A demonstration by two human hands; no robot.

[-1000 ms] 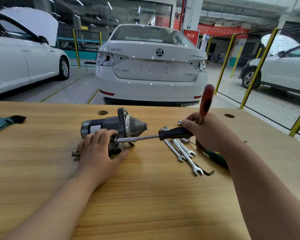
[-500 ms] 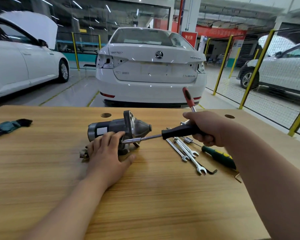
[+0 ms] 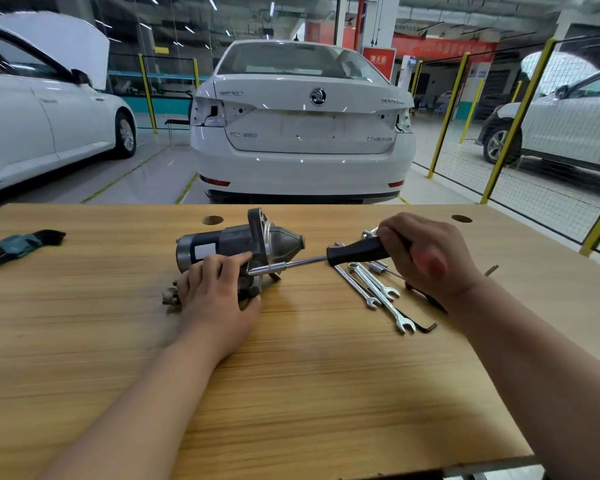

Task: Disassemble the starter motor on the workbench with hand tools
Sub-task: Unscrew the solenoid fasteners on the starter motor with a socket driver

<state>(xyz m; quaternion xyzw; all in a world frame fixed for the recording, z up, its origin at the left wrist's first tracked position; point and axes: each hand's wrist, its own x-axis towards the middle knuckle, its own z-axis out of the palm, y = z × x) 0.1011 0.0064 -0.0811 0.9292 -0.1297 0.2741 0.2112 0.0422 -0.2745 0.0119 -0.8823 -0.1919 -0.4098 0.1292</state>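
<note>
A grey starter motor (image 3: 236,240) with a silver cone nose lies on its side on the wooden workbench (image 3: 291,375), nose to the right. My left hand (image 3: 219,299) rests over its near side, fingers curled onto the body, holding it down. My right hand (image 3: 423,254) grips the black handle of a nut driver (image 3: 354,252). The driver's steel shaft runs left, and its socket tip meets the motor's flange beside my left fingers.
Several combination wrenches (image 3: 378,289) and a hex key (image 3: 426,326) lie right of the motor, under my right hand. A set of hex keys (image 3: 18,245) sits at the bench's far left. Two round holes (image 3: 212,220) mark the back edge. White cars stand beyond.
The red-handled tool that stood up behind my right hand is no longer visible. My right hand's grip on the driver has turned. The motor and my left hand stay put.
</note>
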